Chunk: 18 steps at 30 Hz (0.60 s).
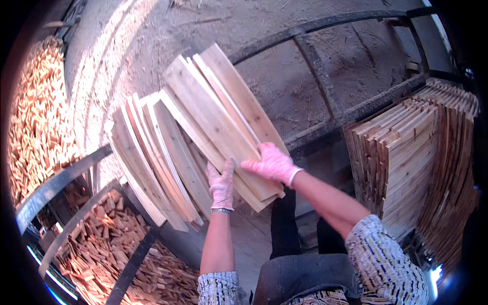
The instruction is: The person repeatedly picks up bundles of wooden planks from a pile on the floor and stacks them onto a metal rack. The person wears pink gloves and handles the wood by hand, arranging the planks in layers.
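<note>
Several long, pale wooden boards [211,114] lie fanned at a slant in front of me, their near ends close to my body. My right hand [274,165], in a pink knit glove, grips boards near the lower end of the right-hand group, thumb across a board face. My left hand [221,188], gloved alike, touches the boards' near ends, its thumb and fingers apart. Left of it, more boards [152,157] stand on edge in a loose row with gaps between them. What supports the boards is mostly hidden beneath them.
A dark metal frame [315,73] spans the upper right. Tall stacks of boards [412,157] stand at right. Small wood offcuts [109,244] fill a railed space at lower left, and a big heap of wood pieces [40,112] lies at far left. The floor [203,25] is dusty.
</note>
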Each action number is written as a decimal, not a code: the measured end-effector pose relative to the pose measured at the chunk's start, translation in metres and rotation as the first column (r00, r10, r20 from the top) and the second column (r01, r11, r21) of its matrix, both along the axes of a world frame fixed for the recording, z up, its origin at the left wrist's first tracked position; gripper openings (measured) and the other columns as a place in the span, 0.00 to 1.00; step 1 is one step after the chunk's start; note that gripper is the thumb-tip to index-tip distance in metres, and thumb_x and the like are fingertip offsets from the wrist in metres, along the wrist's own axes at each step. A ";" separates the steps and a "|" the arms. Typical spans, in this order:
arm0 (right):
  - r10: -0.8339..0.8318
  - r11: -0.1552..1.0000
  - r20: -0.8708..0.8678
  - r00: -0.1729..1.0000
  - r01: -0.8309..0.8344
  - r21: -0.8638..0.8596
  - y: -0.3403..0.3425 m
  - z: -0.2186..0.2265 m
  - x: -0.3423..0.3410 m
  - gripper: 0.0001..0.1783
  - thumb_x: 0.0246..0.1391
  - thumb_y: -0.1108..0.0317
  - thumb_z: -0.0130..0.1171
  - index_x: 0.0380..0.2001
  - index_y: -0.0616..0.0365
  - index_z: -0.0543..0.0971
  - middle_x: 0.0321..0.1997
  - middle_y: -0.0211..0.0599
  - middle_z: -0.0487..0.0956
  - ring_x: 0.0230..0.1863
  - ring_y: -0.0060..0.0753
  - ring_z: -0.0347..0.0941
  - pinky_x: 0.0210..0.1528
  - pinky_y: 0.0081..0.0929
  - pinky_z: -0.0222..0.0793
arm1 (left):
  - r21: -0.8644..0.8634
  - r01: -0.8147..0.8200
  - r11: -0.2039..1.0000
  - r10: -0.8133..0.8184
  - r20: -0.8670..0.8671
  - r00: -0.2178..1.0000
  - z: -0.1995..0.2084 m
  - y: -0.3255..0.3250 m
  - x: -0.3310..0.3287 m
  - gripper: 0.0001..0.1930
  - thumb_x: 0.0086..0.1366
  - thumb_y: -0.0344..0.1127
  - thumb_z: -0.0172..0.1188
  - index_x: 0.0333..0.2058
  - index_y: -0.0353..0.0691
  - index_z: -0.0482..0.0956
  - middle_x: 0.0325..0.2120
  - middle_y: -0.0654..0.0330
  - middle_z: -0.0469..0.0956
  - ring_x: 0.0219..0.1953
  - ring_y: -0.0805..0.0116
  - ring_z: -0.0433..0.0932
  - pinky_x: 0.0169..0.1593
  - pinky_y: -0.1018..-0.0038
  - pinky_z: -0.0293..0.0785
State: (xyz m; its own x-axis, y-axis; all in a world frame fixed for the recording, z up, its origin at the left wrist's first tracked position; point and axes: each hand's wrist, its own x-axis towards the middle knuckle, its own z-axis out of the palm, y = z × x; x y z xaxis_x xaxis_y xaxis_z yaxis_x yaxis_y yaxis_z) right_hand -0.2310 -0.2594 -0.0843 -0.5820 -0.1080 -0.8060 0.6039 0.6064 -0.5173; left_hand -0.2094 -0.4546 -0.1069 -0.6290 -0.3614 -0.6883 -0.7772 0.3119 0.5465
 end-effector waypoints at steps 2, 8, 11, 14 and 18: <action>-0.200 0.961 0.121 0.972 0.219 -0.168 -0.008 0.009 -0.002 0.58 0.43 0.35 0.69 0.65 0.68 0.62 0.65 0.62 0.68 0.66 0.54 0.67 0.67 0.40 0.62 | -0.013 -0.036 0.999 0.035 -0.050 0.998 -0.008 0.005 -0.006 0.46 0.62 0.40 0.70 0.70 0.30 0.51 0.59 0.46 0.67 0.58 0.56 0.70 0.64 0.66 0.65; -0.335 0.832 0.268 0.903 0.417 -0.366 0.036 -0.010 0.023 0.53 0.42 0.48 0.77 0.63 0.66 0.63 0.58 0.56 0.75 0.57 0.43 0.74 0.60 0.36 0.71 | 0.185 -0.132 0.974 0.137 -0.013 0.990 0.023 0.044 0.015 0.46 0.61 0.35 0.69 0.70 0.34 0.47 0.60 0.45 0.66 0.58 0.56 0.71 0.63 0.66 0.66; -0.400 0.650 0.420 0.815 0.575 -0.497 0.073 0.008 0.089 0.54 0.41 0.48 0.79 0.63 0.67 0.63 0.58 0.52 0.75 0.59 0.39 0.72 0.61 0.36 0.69 | 0.307 -0.033 0.951 -0.019 0.162 0.987 0.073 0.045 0.049 0.43 0.61 0.35 0.69 0.67 0.37 0.51 0.58 0.49 0.69 0.56 0.58 0.73 0.61 0.66 0.70; -0.433 0.491 0.571 0.697 0.714 -0.499 0.086 0.055 0.169 0.57 0.41 0.44 0.79 0.63 0.71 0.62 0.59 0.51 0.73 0.61 0.38 0.69 0.64 0.35 0.66 | 0.663 -0.449 0.600 0.222 0.401 0.889 0.103 0.051 0.091 0.39 0.61 0.36 0.70 0.65 0.37 0.58 0.55 0.52 0.74 0.57 0.56 0.74 0.61 0.62 0.73; -0.566 0.484 0.597 0.568 0.816 -0.317 0.107 0.129 0.257 0.54 0.43 0.46 0.78 0.62 0.73 0.63 0.60 0.52 0.73 0.62 0.38 0.69 0.65 0.35 0.65 | 0.586 -0.445 0.677 0.025 0.587 0.809 0.128 0.094 0.149 0.33 0.64 0.29 0.64 0.65 0.41 0.63 0.57 0.52 0.72 0.57 0.54 0.75 0.57 0.55 0.77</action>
State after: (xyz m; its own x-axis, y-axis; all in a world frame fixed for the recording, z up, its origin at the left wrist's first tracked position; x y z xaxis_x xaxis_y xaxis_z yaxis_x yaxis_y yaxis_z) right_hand 0.0261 -0.1528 0.0448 -0.3303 -0.2602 -0.9073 0.8943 -0.3936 -0.2128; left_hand -0.0601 -0.3608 0.0209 -0.0848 0.2455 -0.9657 -0.9772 -0.2099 0.0325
